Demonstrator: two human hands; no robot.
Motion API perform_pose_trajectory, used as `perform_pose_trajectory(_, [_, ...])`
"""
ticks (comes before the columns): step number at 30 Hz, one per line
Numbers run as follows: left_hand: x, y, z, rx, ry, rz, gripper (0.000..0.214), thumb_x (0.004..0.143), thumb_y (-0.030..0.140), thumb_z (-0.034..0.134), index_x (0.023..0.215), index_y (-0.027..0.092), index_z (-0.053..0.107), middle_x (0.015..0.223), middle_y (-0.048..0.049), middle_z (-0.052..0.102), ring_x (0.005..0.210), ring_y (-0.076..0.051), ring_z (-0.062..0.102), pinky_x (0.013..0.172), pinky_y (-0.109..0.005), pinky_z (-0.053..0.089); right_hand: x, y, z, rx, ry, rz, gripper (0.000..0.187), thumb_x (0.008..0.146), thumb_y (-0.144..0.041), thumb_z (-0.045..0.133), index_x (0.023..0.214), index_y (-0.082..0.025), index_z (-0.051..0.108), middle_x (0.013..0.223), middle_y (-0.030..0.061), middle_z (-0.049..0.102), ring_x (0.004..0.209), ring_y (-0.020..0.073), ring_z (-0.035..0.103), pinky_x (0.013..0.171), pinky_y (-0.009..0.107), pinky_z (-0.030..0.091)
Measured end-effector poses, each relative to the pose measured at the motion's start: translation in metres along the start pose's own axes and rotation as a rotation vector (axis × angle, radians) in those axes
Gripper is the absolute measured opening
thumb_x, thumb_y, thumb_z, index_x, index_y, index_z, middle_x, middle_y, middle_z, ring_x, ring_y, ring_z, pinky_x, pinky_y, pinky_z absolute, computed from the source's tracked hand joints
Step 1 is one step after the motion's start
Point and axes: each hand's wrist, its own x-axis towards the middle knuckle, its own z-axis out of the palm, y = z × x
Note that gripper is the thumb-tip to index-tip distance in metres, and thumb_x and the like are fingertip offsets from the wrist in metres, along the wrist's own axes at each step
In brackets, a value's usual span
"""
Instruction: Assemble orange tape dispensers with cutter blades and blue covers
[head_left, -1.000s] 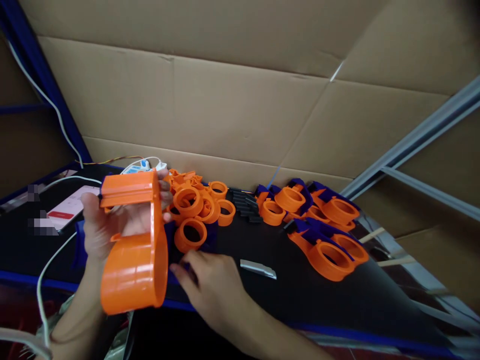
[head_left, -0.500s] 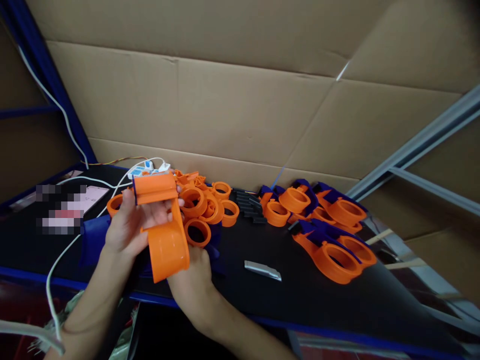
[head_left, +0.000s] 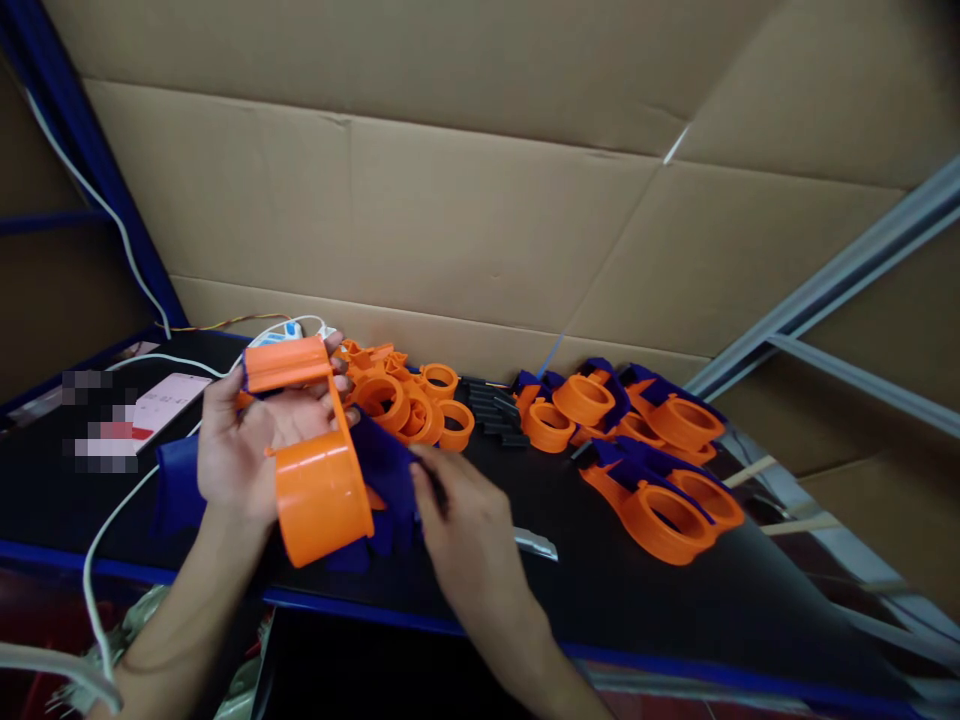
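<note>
Resting across my left hand, an orange tape dispenser frame is held by the thumb and fingers at its upper crosspiece; the round hub hangs toward me. My right hand pinches the corner of a dark blue plastic plate, just right of the frame. The plate sits partly behind the frame, and more blue pieces lie below it. A pile of orange dispenser parts is beyond both hands. Partly hidden by my right hand is a silver utility knife.
Orange and blue tape dispensers lie in a group at the right. Black strips are stacked at the back middle. On the left are a phone, a white cable and a power strip. Cardboard walls the back.
My right hand has come out from behind the orange frame, moved right, and now lifts the blue plate by its corner. My left hand has shifted slightly left with the frame.
</note>
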Motion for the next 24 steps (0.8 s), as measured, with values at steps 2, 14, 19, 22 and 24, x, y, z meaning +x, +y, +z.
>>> perform_pose_trajectory(2, [0.002,-0.007,-0.003,0.0,0.031,0.004,0.049,0.087,0.052,0.057,0.122,0.017,0.065,0.112,-0.0109,0.074,0.107,-0.032,0.069,0.09,-0.044,0.058,0.005,0.009,-0.02,0.017,0.116,-0.02,0.021,0.099,-0.017,0.054,0.115,-0.018,0.069,0.108,0.0079,0.076,0.098,0.0208,0.073,0.09,0.034,0.057])
perform_pose_trajectory(14, [0.007,-0.053,-0.013,0.314,0.148,-0.038,0.014,0.086,0.025,0.075,0.097,0.017,0.071,0.097,-0.0031,0.078,0.087,-0.017,0.074,0.081,-0.028,0.062,0.01,0.03,-0.047,-0.152,0.56,-0.358,0.027,0.085,-0.002,0.071,0.101,-0.024,0.07,0.089,0.0021,0.072,0.082,0.0179,0.07,0.074,0.032,0.059])
perform_pose_trajectory(19, [0.008,-0.057,-0.016,0.371,0.152,-0.053,0.021,0.084,0.026,0.078,0.1,0.017,0.068,0.106,-0.0055,0.077,0.089,-0.019,0.075,0.085,-0.033,0.063,0.011,0.039,-0.035,-0.1,0.42,-0.39,0.025,0.086,-0.001,0.07,0.097,-0.023,0.068,0.088,0.0038,0.068,0.083,0.0173,0.069,0.073,0.032,0.061])
perform_pose_trajectory(22, [0.008,-0.057,-0.017,0.383,0.17,-0.055,0.023,0.082,0.026,0.08,0.099,0.018,0.066,0.101,-0.0036,0.076,0.089,-0.019,0.075,0.084,-0.034,0.064,0.011,0.043,-0.032,-0.076,0.376,-0.372,0.023,0.086,-0.002,0.069,0.095,-0.023,0.067,0.087,0.0035,0.067,0.083,0.0168,0.069,0.072,0.032,0.061])
perform_pose_trajectory(24, [0.008,-0.057,-0.018,0.387,0.185,-0.054,0.026,0.081,0.026,0.082,0.099,0.018,0.065,0.098,-0.0028,0.076,0.089,-0.02,0.075,0.083,-0.034,0.064,0.01,0.045,-0.032,-0.059,0.365,-0.355,0.022,0.087,-0.003,0.068,0.095,-0.023,0.067,0.086,0.0033,0.067,0.082,0.017,0.068,0.071,0.033,0.061])
